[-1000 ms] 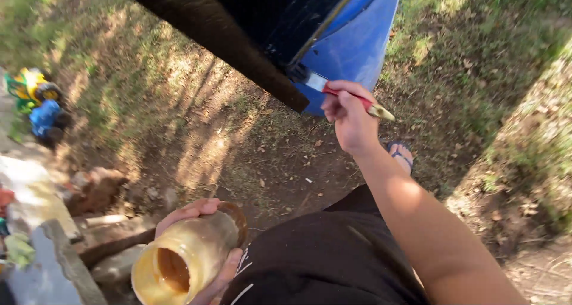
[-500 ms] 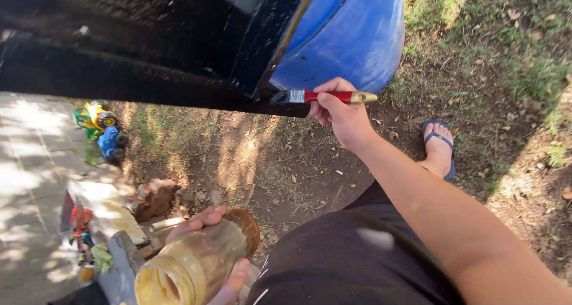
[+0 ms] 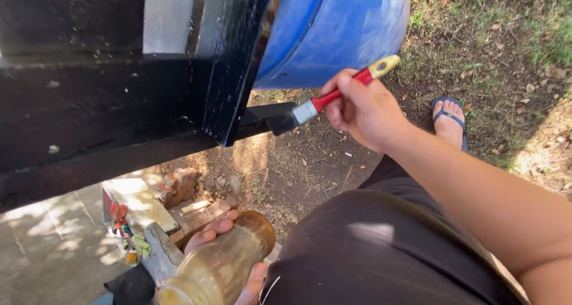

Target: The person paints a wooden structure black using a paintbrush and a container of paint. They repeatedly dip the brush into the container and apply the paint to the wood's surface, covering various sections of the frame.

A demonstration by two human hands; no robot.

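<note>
My right hand [image 3: 364, 109] grips a paintbrush [image 3: 325, 99] with a red and yellow handle. Its black-loaded bristles touch the end of a black-painted metal frame [image 3: 149, 114] that fills the upper left. My left hand [image 3: 223, 251] holds a tan, paint-stained jar [image 3: 220, 266] low at the bottom centre, lying on its side against my dark shorts [image 3: 381, 251].
A blue plastic barrel [image 3: 333, 31] stands behind the frame. My foot in a blue flip-flop [image 3: 450, 117] rests on bare dirt and grass at right. Bricks, a concrete slab [image 3: 137, 204] and small coloured items lie at lower left.
The view has swung so the black frame fills more of the left. My right hand has brought the brush down onto the frame's end. The jar stays in my left hand.
</note>
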